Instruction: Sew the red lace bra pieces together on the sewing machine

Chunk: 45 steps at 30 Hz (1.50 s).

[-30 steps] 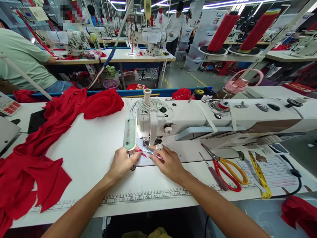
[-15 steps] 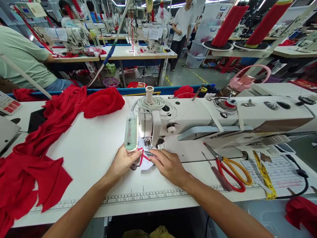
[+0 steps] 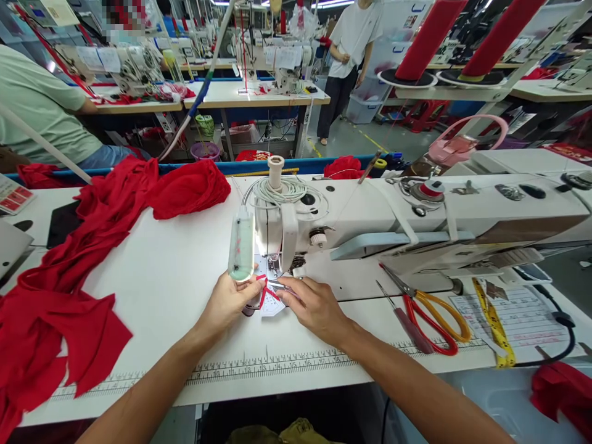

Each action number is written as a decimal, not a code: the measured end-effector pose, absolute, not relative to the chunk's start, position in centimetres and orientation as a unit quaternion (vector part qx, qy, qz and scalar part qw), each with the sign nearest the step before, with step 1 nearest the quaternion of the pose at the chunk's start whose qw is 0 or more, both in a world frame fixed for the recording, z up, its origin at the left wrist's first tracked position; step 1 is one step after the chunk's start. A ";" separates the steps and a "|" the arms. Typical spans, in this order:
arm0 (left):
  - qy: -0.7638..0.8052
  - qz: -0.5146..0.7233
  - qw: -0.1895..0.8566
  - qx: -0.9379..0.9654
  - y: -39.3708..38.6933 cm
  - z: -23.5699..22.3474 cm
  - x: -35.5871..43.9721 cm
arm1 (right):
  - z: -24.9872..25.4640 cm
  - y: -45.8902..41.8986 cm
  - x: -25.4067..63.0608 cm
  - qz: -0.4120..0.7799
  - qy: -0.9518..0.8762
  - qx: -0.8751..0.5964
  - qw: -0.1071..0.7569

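My left hand (image 3: pixel 235 295) is closed, with thumb and fingers pinching a narrow red fabric strip (image 3: pixel 264 295) just in front of the sewing machine's presser foot (image 3: pixel 274 264). The strip bends into a pointed shape over a white marked piece (image 3: pixel 272 308) lying on the machine bed. From the right, my right hand (image 3: pixel 317 307) is closed around a slim metal tool (image 3: pixel 278 285), its tip at the red strip beside my left thumb. Whether it is tweezers or thread snips is too small to tell. A pale green light box (image 3: pixel 242 246) hangs above my left fingers.
Red fabric (image 3: pixel 92 246) is heaped along the table's left side. Right of my hand lie an awl (image 3: pixel 407 320), scissors (image 3: pixel 435 314) and a yellow tape measure (image 3: pixel 494 324). The sewing machine (image 3: pixel 361 213) spans the back. A person in a white shirt (image 3: pixel 351 37) stands beyond.
The camera view has shifted slightly. Both hands stay at the presser foot with almost the same grip, and the metal tool's tip remains at the red strip.
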<state>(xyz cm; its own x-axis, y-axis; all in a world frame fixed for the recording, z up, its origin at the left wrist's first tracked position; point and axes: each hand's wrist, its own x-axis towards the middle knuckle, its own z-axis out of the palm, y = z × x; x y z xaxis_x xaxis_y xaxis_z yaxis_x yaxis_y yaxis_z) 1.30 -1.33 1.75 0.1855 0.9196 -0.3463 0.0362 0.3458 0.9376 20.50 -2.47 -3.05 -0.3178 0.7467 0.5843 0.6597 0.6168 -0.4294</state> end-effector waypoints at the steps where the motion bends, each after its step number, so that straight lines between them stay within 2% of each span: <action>1: 0.532 0.355 0.624 0.449 -1.3 1.7 1.3 | -3.1 -2.5 20.5 0.060 -0.808 -0.437 0.390; 17: 0.535 0.357 0.624 0.444 -1.3 1.2 1.1 | -3.0 -2.6 20.7 0.129 -0.793 -0.450 0.390; 23: 0.530 0.354 0.583 0.503 -1.3 1.0 1.4 | -2.7 -2.7 20.9 0.171 -0.788 -0.440 0.394; 36: 0.510 0.328 0.584 0.539 -1.7 -0.1 1.3 | -3.2 -2.1 20.7 0.167 -0.812 -0.396 0.396; 45: 0.516 0.342 0.578 0.532 -1.9 -0.1 1.6 | -3.3 -2.2 20.1 0.229 -0.783 -0.445 0.369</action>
<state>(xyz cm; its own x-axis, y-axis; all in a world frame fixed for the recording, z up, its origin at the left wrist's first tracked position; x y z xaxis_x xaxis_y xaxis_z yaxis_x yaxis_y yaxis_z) 1.63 -1.86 -0.12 0.2346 0.9440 -0.2318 0.1535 0.1995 0.9678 20.15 -2.23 -3.35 -0.3314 0.8659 0.3748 0.5282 0.4994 -0.6867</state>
